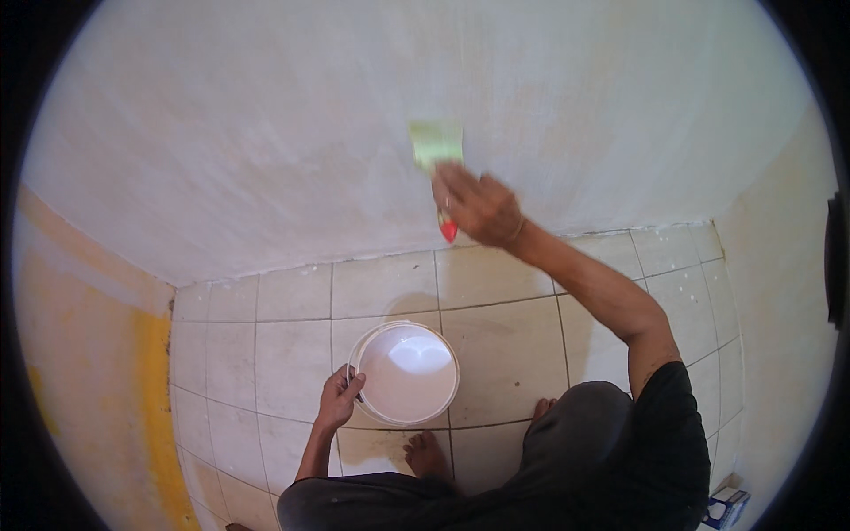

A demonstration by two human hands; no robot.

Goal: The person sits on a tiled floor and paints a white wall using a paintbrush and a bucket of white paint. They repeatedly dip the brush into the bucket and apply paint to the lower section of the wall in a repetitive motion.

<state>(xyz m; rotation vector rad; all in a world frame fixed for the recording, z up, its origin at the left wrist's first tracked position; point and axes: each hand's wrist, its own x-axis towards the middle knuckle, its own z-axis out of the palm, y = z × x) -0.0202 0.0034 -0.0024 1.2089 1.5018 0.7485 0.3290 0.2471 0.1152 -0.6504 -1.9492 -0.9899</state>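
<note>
My right hand is closed around the handle of a wide flat paintbrush, whose red handle end sticks out below my fingers. Its pale greenish head points up at the whitish wall; I cannot tell whether the bristles touch it. Lower down, a round white bucket holds pale, pinkish-white liquid paint with a bright reflection on it. My left hand grips the bucket at its left rim by the wire handle, thumb on top. Whether the bucket rests on the floor is unclear.
Light floor tiles with dark joints spread below the wall, with a few white specks at the far right. The left wall has yellow patches. My bare foot is just below the bucket. A small blue-and-white box stands at lower right.
</note>
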